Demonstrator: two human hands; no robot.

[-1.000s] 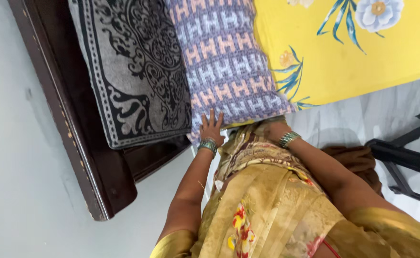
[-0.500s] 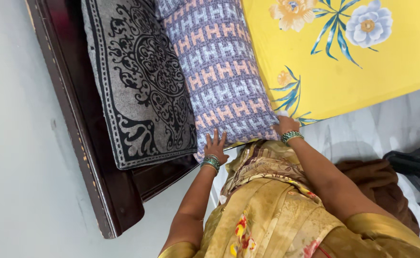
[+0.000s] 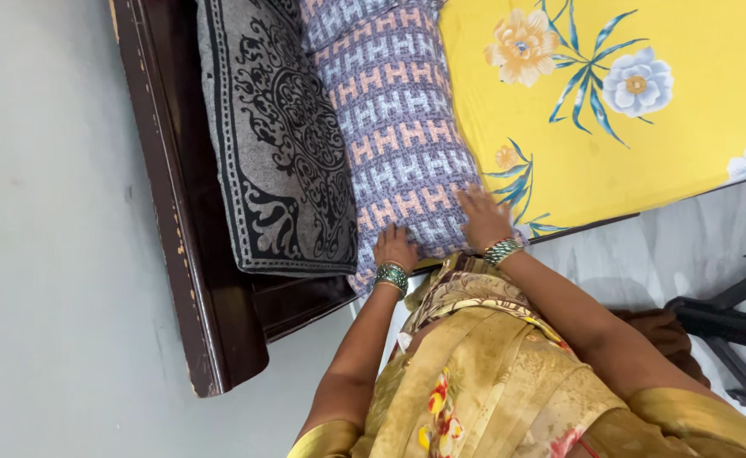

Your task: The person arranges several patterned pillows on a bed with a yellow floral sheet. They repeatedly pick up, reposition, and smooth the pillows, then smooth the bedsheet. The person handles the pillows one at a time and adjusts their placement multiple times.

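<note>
A purple pillow (image 3: pixel 390 110) with a pink and white letter-like pattern lies on the bed, beside a grey pillow (image 3: pixel 284 144) with black ornaments. My left hand (image 3: pixel 394 248) presses flat on the purple pillow's near end, fingers together. My right hand (image 3: pixel 481 219) lies flat on the same pillow's near right corner, fingers spread, next to the yellow flowered sheet (image 3: pixel 644 127). Both wrists wear green bangles. Neither hand grips anything.
A dark wooden headboard (image 3: pixel 178 237) runs along the grey wall (image 3: pixel 42 229) at the left. At the right, on the pale marbled floor (image 3: pixel 644 246), stands a black frame (image 3: pixel 729 326) with brown cloth (image 3: pixel 661 335) beside it. My yellow-brown garment fills the bottom.
My right hand has come up from the bed's edge onto the pillow's near corner and now lies flat. My left hand stays at the pillow's end. The view has shifted left.
</note>
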